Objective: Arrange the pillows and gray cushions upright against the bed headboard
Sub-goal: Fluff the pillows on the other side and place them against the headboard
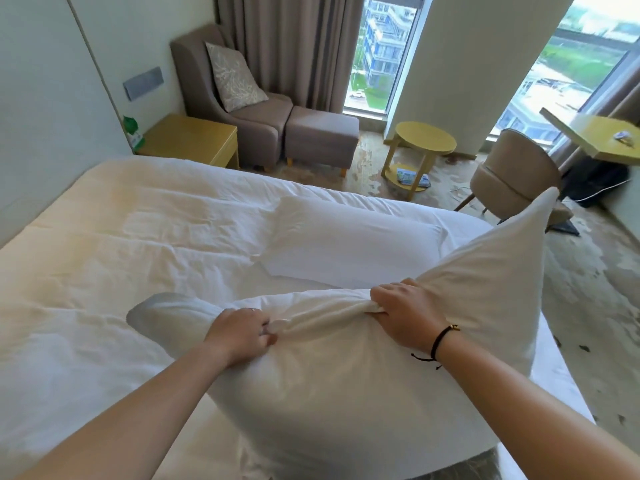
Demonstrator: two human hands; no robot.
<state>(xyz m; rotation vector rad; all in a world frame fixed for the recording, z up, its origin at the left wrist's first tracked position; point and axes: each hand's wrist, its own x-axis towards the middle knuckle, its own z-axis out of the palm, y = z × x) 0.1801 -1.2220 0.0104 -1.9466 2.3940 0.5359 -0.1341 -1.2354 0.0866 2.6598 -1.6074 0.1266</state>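
A hotel bedroom, by every sign. Wide bed [138, 237] made up in plain white linen, flanked by a yellow wooden nightstand [190, 140]. Taupe upholstered armchair [235, 98] with matching square footstool [320, 136] and a grey leaf-patterned cushion [235, 76]. Round yellow two-tier side table [424, 142] holding leaflets below. Floor-length taupe curtains [291, 46] beside tall windows [377, 53] overlooking buildings from high up. Patterned carpet [588, 289] throughout.

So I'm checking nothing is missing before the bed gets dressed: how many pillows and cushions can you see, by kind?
White pillows: 2, the held pillow gripped by the left hand and right hand, and the flat pillow on the bed.
Patterned cushions: 1, the cushion on the armchair.
Total: 3
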